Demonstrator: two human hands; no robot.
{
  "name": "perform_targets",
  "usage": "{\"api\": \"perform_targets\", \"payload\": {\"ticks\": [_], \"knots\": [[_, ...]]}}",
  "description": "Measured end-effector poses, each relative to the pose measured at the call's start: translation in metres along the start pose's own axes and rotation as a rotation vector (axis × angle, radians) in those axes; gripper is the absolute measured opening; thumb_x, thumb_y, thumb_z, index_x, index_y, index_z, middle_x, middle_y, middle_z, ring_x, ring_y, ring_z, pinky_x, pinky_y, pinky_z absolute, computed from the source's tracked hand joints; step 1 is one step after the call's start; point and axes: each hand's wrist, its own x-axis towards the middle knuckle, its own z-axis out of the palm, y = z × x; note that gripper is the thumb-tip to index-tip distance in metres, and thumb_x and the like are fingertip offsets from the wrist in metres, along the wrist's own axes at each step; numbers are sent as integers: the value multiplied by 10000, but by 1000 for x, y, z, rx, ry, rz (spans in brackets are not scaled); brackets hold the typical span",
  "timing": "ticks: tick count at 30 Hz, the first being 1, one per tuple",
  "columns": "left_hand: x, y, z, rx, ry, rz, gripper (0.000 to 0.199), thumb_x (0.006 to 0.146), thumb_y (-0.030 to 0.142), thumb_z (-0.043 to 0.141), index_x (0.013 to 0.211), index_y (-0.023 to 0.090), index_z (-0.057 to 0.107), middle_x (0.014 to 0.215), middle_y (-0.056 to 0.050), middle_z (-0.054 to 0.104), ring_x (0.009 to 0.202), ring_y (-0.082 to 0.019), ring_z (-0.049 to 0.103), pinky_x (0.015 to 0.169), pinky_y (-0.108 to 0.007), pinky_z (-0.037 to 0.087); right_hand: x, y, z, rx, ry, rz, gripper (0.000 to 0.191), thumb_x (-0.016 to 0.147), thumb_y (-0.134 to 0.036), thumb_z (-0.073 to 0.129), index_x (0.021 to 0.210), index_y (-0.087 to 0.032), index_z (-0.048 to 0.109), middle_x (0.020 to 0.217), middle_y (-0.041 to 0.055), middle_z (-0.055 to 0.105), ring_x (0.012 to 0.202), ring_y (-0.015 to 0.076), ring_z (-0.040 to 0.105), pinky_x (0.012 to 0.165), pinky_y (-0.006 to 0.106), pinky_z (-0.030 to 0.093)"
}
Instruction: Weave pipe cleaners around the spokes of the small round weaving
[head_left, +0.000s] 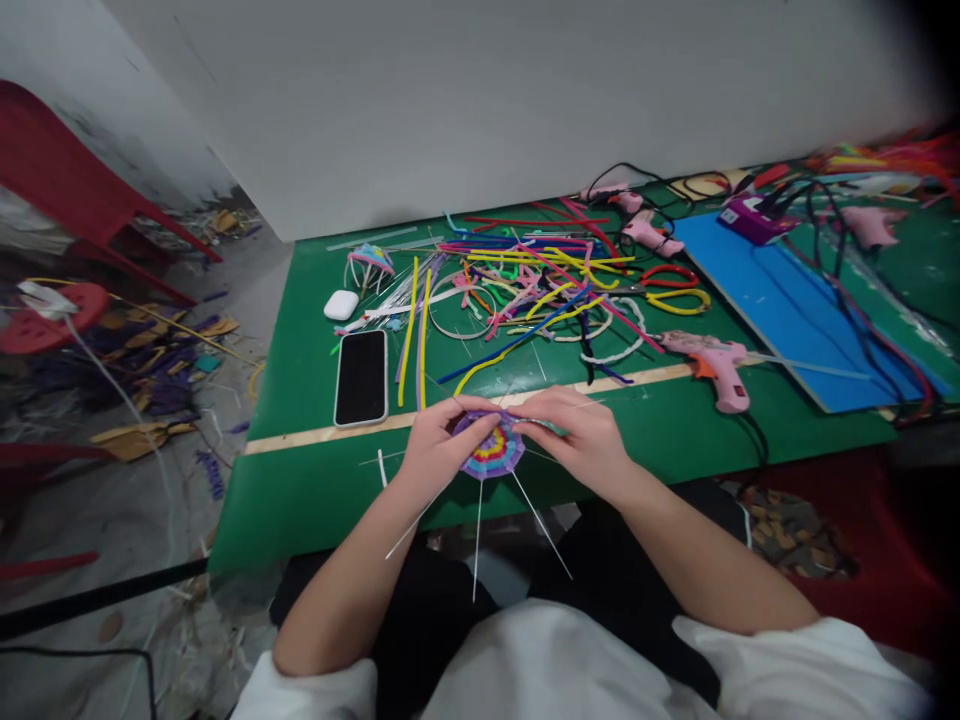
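Observation:
A round woven disc (491, 452) in purple, blue, yellow and red rings, with thin white wires sticking out around it, is held over the table's front edge. My left hand (442, 440) grips its left side, thumb across the top face. At the disc's upper right edge, my right hand (574, 435) has its fingers pinched together on the rim; a thin strand seems to lie between them, too small to make out. Behind the hands lies a pile of coloured pipe cleaners (525, 285).
On the green table (300, 500) are a phone (361, 378), a white case (341, 305), a small woven umbrella shape (370, 263), yellow-handled scissors (679, 300), a pink glue gun (712, 368) and a blue board (772, 310) with cables. Red chairs flank the table.

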Motion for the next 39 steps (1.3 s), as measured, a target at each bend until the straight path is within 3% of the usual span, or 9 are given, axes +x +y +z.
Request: {"api": "perform_targets", "payload": {"ticks": [4,6,9,11,15,19,22,25,39], "knots": [[-1,3,-5,7,-66,0,214,762,309,642,909,159,680,902,-58,695,820,-166,649,742,-249,530,1,1,0,70,16,77,93,774,-183,643,857,-202,683,798,26,714,773,140,644,727,274,506],[-1,5,-18,-2,-263,-2,387,741,289,670,1114,201,616,1126,-78,636,979,-195,620,845,-290,509,4,3,-3,137,-1,167,60,778,-206,638,814,-195,685,802,31,716,757,138,649,712,264,510],[3,4,-50,-93,-699,3,875,599,265,790,1361,300,362,1452,-78,316,1257,-275,417,1008,-373,404,9,10,-10,230,-65,301,78,771,-250,643,755,-186,684,785,31,711,717,136,649,674,252,511],[9,0,-68,-263,-814,5,856,621,369,765,1368,276,359,1428,-112,353,1275,-321,379,1020,-447,375,12,17,-13,272,-99,376,107,759,-280,651,734,-181,684,750,26,703,687,132,639,640,242,506],[22,-11,-68,-483,-458,-97,442,825,400,541,1230,222,540,1225,-120,578,1141,-299,531,929,-468,451,13,30,-10,360,-110,461,148,746,-321,656,750,-177,691,730,19,694,657,125,624,593,230,493],[23,-12,-32,-209,-387,-209,411,689,330,712,1059,163,650,1024,-106,681,926,-240,647,766,-317,541,12,35,-2,366,-141,418,130,749,-300,655,751,-176,696,745,24,696,682,133,631,619,244,495],[19,-13,-10,-12,-217,-143,259,686,324,709,872,144,701,837,-65,716,727,-177,668,655,-252,546,10,33,3,315,-154,349,102,759,-270,648,745,-184,700,734,24,694,684,135,630,636,252,490],[16,-16,-2,101,-101,-5,185,720,314,670,772,141,710,766,-52,716,666,-153,659,605,-223,535,8,31,4,293,-134,317,90,755,-261,653,730,-189,700,711,20,682,665,129,619,631,248,482],[12,-13,1,392,-72,259,109,753,226,633,703,155,700,684,-19,705,586,-111,630,557,-181,484,0,40,5,541,-277,580,191,711,-346,677,718,-157,653,708,17,646,615,103,573,559,227,461]]}}
